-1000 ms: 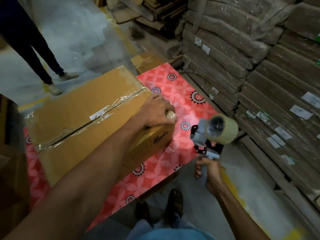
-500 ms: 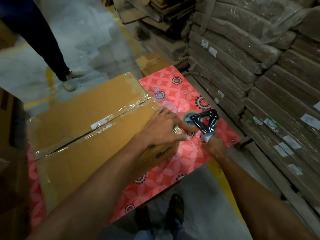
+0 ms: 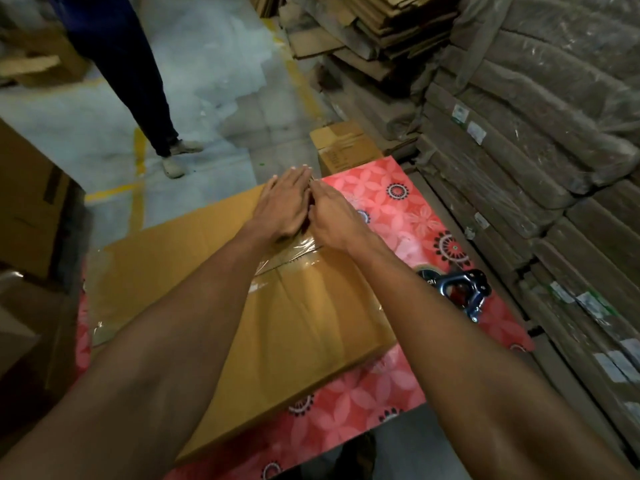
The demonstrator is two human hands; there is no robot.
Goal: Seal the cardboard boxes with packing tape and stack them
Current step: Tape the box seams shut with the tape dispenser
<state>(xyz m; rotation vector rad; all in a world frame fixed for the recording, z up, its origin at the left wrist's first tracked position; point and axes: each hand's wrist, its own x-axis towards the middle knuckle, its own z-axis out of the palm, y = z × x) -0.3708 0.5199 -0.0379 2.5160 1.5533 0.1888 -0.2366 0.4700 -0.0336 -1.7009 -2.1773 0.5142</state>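
Note:
A large brown cardboard box (image 3: 304,327) lies on a red flowered table (image 3: 408,216), with clear tape along its middle seam. Both my arms reach across it to its far right edge. My left hand (image 3: 284,206) lies flat with straight fingers on the far end of the taped seam. Beside it, touching it, my right hand (image 3: 334,216) presses the same edge with its fingers pointing forward. The tape dispenser (image 3: 460,292) lies on the table to the right of the box, with neither hand on it.
A small closed box (image 3: 346,147) stands on the floor beyond the table. Wrapped bundles of flat cardboard (image 3: 540,140) are stacked along the right. Another person's legs (image 3: 138,98) stand on the grey floor at the far left. More brown boxes (image 3: 31,209) stand at the left.
My right hand has set the tape dispenser down on the table and moved onto the box. My left hand slid from the near corner to the far end of the seam.

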